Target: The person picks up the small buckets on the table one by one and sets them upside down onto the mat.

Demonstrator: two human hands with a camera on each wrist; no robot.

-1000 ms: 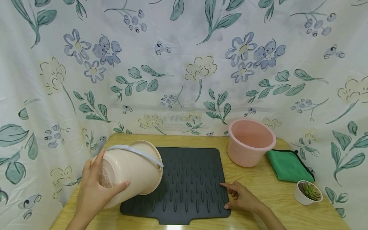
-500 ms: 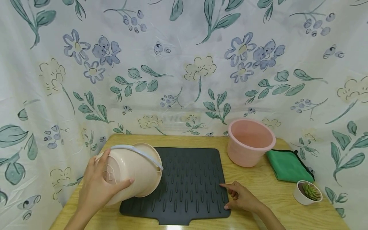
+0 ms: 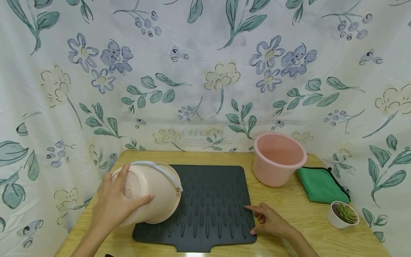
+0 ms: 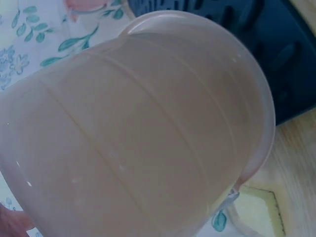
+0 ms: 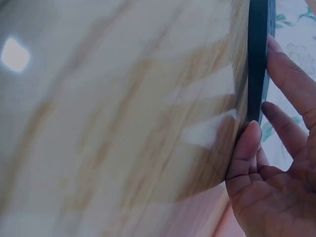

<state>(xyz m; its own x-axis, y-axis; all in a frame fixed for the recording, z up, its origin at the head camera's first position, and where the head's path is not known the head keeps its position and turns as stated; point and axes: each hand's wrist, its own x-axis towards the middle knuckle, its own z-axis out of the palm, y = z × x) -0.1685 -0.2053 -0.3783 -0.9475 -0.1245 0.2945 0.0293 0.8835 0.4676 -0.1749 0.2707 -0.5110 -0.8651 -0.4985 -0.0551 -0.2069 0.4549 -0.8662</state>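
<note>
My left hand (image 3: 112,205) grips a cream bucket (image 3: 157,192) near its base, with the fingers over the bottom and the thumb along the side. The bucket is tilted, its base raised toward me and its rim over the left part of a dark ridged mat (image 3: 212,200). A pale blue-grey handle (image 3: 160,169) lies along its upper side. Bucket wall (image 4: 133,138) fills most of the left wrist view. My right hand (image 3: 269,219) touches the mat's right edge with index finger and thumb, apart along that edge; the right wrist view shows the mat's edge (image 5: 257,59) beside the fingers.
A pink tub (image 3: 277,160) stands at the back right of the wooden table (image 3: 289,200). Beside it lie a folded green cloth (image 3: 322,184) and a small potted succulent (image 3: 343,215). A floral curtain (image 3: 199,71) hangs behind and at the sides.
My left hand has moved slightly right with the bucket, and the bucket has tipped further mouth-down, its rim lower over the mat. The right hand has stayed at the mat's edge.
</note>
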